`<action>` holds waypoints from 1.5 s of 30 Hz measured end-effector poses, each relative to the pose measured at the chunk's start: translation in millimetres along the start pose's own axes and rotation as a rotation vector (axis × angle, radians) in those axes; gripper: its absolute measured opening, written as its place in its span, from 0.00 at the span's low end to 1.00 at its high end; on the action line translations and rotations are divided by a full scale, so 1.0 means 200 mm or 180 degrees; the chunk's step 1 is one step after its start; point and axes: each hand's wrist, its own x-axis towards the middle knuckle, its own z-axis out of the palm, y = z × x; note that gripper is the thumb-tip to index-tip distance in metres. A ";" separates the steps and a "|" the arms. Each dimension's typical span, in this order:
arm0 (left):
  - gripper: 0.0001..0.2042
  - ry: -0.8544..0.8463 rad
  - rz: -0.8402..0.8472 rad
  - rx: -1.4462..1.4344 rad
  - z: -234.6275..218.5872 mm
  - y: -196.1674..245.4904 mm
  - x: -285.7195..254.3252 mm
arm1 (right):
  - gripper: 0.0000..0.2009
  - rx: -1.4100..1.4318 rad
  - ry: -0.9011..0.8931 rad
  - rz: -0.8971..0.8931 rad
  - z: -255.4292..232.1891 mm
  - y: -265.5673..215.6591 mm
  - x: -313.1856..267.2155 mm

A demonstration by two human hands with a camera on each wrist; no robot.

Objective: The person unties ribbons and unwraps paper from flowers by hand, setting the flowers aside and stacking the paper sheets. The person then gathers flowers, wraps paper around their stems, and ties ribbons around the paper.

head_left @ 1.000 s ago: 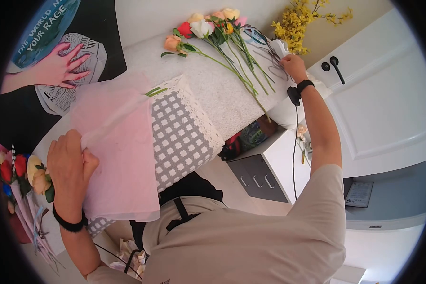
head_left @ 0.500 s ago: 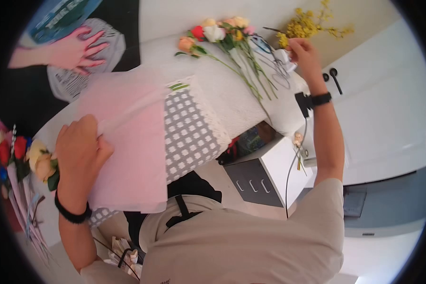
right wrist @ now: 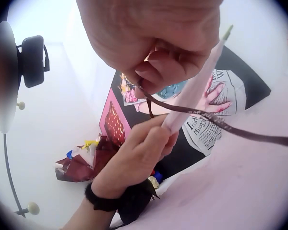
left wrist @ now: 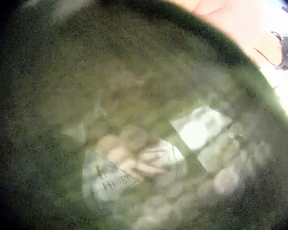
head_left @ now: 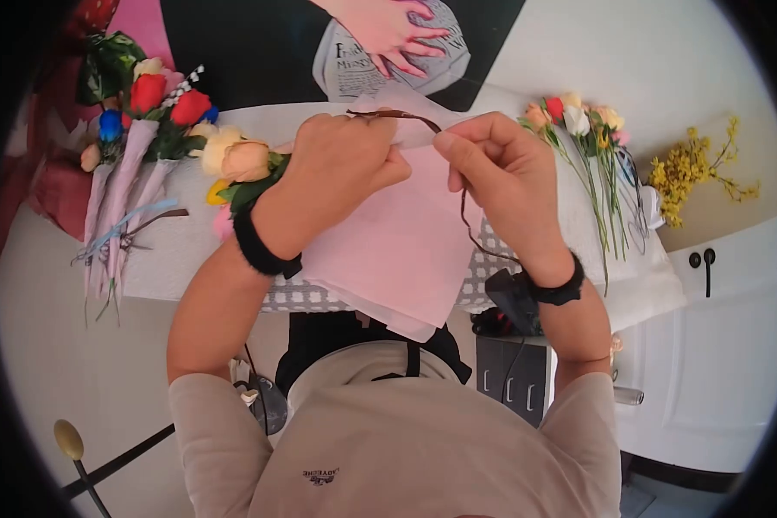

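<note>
My left hand (head_left: 337,164) grips a roll of pale pink wrapping paper (right wrist: 185,112), with a green stem end poking from its tip. Cream and peach roses (head_left: 246,161) with dark leaves show beside that wrist. A thin brown ribbon (head_left: 406,115) is pinched between the thumb and fingers of my right hand (head_left: 511,177). It runs across to the left hand, and its other end hangs down past the right wrist. Beneath both hands lies a pink paper sheet (head_left: 388,233). A dark green, blurred surface (left wrist: 134,86) fills most of the left wrist view.
At left lie wrapped roses (head_left: 138,142) tied with a light blue ribbon (head_left: 142,217). Loose roses (head_left: 578,121) with long stems lie at right, near yellow blossoms (head_left: 695,168). A poster (head_left: 233,56) stands behind the table, and a drawer cabinet (head_left: 509,371) stands below at right.
My right hand has come from the far right, by the yellow blossoms, to beside my left hand and now holds the brown ribbon. The left hand keeps its grip. The head view has turned left.
</note>
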 end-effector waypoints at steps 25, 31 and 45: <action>0.18 0.0340 -0.0438 -0.0670 -0.06 -0.03 0.03 | 0.07 0.0699 -0.0645 0.0815 0.09 0.11 0.11; 0.17 0.0058 -0.0506 -0.0593 -0.07 -0.03 0.03 | 0.07 0.0597 -0.0605 0.0512 0.10 0.19 0.09; 0.18 0.0622 -0.0597 0.0050 -0.06 -0.07 0.04 | 0.09 0.0344 -0.0964 0.0455 0.10 0.20 0.08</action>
